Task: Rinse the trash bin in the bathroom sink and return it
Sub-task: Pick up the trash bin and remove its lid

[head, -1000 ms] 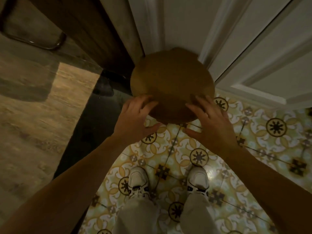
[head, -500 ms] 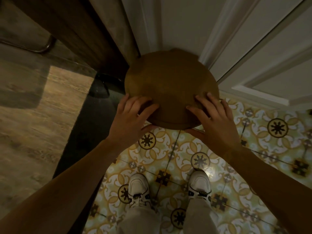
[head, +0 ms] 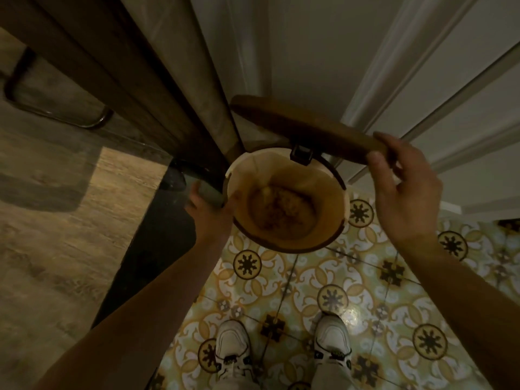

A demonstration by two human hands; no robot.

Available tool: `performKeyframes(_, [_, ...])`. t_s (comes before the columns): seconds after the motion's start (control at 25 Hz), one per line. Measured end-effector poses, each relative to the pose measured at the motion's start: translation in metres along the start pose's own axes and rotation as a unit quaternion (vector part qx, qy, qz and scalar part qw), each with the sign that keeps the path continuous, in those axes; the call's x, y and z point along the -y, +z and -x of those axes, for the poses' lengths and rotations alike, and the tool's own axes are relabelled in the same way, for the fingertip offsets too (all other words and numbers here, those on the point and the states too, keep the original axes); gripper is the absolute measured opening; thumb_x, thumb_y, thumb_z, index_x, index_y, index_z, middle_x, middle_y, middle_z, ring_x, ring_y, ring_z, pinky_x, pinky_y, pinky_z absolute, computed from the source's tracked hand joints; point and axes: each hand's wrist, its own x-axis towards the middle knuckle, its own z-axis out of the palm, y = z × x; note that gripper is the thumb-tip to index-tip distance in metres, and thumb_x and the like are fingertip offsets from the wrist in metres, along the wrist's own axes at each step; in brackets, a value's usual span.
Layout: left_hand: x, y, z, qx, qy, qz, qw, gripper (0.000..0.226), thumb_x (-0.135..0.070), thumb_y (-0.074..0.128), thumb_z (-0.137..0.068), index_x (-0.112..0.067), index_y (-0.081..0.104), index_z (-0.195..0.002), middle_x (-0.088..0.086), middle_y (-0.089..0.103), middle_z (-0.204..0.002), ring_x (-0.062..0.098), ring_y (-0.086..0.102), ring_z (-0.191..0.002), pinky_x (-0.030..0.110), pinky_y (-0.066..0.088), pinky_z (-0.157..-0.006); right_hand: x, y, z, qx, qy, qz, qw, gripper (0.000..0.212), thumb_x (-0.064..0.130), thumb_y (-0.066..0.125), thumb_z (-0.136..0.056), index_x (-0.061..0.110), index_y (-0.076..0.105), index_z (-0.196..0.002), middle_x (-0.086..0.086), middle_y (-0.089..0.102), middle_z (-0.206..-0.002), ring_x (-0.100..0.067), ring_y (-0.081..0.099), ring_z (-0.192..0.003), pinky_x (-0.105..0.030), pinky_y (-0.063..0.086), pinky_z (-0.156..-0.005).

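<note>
Fingers (head: pixel 378 161) on lid (head: pixel 304 128), bin (head: pixel 334 209) contents murky

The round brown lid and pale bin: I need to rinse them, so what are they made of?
The round brown lid looks like matte wood or wood-look board: thick edge, dull finish. The pale round bin looks like smooth plastic, possibly lined; dim light leaves that open. The black hinge clip looks like metal.

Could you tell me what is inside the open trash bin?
The trash bin holds a pale liner and crumpled trash at the bottom; anything beneath it is covered.
</note>
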Motion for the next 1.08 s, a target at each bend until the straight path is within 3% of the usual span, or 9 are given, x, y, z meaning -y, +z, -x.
performKeyframes(0.08, [0.014, 0.009, -0.01, 0.069, -0.163, 0.077, 0.981, 0.097, -0.036, 0.076, -0.085, -0.031, 0.008, -0.155, 0.016, 0.042, -0.144, 0.037, 0.056, -0.118, 0.04, 0.053, -0.085, 0.001, 0.001, -0.017, -0.044, 0.035, -0.015, 0.998, 0.04, 0.046, 0.048, -0.097, 0.022, 0.06, -0.128, 0.006, 0.057, -0.112, -0.006, 0.054, -0.1, -0.04, 0.051, -0.088])
performKeyframes(0.16, [0.023, 0.016, -0.015, 0.118, -0.241, 0.122, 0.955, 0.088, -0.03, 0.071, -0.091, -0.035, 0.009, -0.154, 0.014, 0.059, -0.114, 0.033, 0.069, -0.088, 0.04, 0.061, -0.065, 0.0, 0.001, -0.028, -0.068, 0.051, -0.007, 0.996, 0.04, 0.045, 0.048, -0.097, 0.022, 0.062, -0.127, -0.001, 0.059, -0.114, -0.012, 0.058, -0.103, -0.037, 0.05, -0.089])
performKeyframes(0.28, [0.033, 0.027, -0.019, 0.159, -0.247, 0.089, 0.952, 0.068, -0.023, 0.062, -0.096, -0.035, 0.022, -0.149, 0.013, 0.06, -0.1, 0.032, 0.069, -0.079, 0.033, 0.058, -0.049, 0.001, 0.001, -0.033, -0.065, 0.076, -0.003, 0.995, 0.041, 0.047, 0.048, -0.097, 0.024, 0.062, -0.129, -0.007, 0.055, -0.117, -0.016, 0.059, -0.105, -0.031, 0.049, -0.09])
performKeyframes(0.4, [0.033, 0.032, -0.017, 0.16, -0.23, 0.093, 0.955, 0.042, -0.018, 0.054, -0.099, -0.033, 0.041, -0.137, 0.011, 0.063, -0.097, 0.03, 0.069, -0.078, 0.029, 0.056, -0.045, 0.004, -0.001, -0.029, -0.042, 0.087, -0.012, 0.995, 0.041, 0.042, 0.051, -0.098, 0.022, 0.06, -0.132, -0.006, 0.052, -0.117, -0.014, 0.057, -0.104, -0.006, 0.041, -0.081])
performKeyframes(0.48, [0.029, 0.031, -0.012, 0.15, -0.217, 0.1, 0.959, 0.033, -0.017, 0.052, -0.101, -0.032, 0.046, -0.129, 0.01, 0.065, -0.093, 0.028, 0.069, -0.075, 0.028, 0.055, -0.043, 0.006, -0.003, -0.028, -0.027, 0.094, -0.005, 0.995, 0.04, 0.042, 0.051, -0.098, 0.023, 0.059, -0.133, -0.008, 0.053, -0.119, -0.014, 0.057, -0.105, 0.002, 0.033, -0.076])
performKeyframes(0.56, [0.024, 0.024, -0.002, 0.141, -0.199, 0.1, 0.965, 0.033, -0.017, 0.052, -0.101, -0.032, 0.046, -0.13, 0.007, 0.065, -0.094, 0.026, 0.069, -0.074, 0.028, 0.055, -0.044, 0.01, -0.006, -0.026, -0.011, 0.104, 0.001, 0.995, 0.041, 0.043, 0.05, -0.098, 0.025, 0.058, -0.134, -0.009, 0.054, -0.122, -0.017, 0.057, -0.106, -0.003, 0.034, -0.082])
performKeyframes(0.72, [0.01, -0.002, 0.031, 0.142, -0.161, 0.104, 0.971, 0.046, -0.015, 0.049, -0.102, -0.028, 0.039, -0.145, 0.005, 0.065, -0.102, 0.027, 0.07, -0.085, 0.031, 0.058, -0.048, 0.02, -0.011, -0.025, 0.019, 0.149, 0.008, 0.989, 0.042, 0.045, 0.049, -0.098, 0.029, 0.055, -0.136, -0.01, 0.054, -0.125, -0.023, 0.059, -0.108, -0.026, 0.042, -0.095])
performKeyframes(0.92, [-0.006, -0.053, 0.092, 0.143, -0.159, 0.115, 0.97, 0.049, -0.013, 0.045, -0.103, -0.033, 0.037, -0.147, 0.004, 0.063, -0.109, 0.033, 0.069, -0.094, 0.035, 0.06, -0.055, 0.043, -0.023, -0.019, 0.094, 0.252, -0.004, 0.963, 0.045, 0.047, 0.047, -0.098, 0.036, 0.046, -0.142, 0.003, 0.057, -0.137, -0.017, 0.05, -0.124, -0.017, 0.031, -0.089])
performKeyframes(1.08, [-0.017, -0.098, 0.143, 0.15, -0.174, 0.119, 0.966, 0.048, -0.012, 0.047, -0.102, -0.033, 0.039, -0.145, 0.004, 0.063, -0.108, 0.029, 0.07, -0.087, 0.032, 0.058, -0.051, 0.068, -0.04, 0.003, 0.178, 0.306, -0.003, 0.935, 0.051, 0.049, 0.046, -0.097, 0.032, 0.041, -0.145, -0.002, 0.05, -0.143, -0.026, 0.046, -0.13, -0.033, 0.036, -0.106])
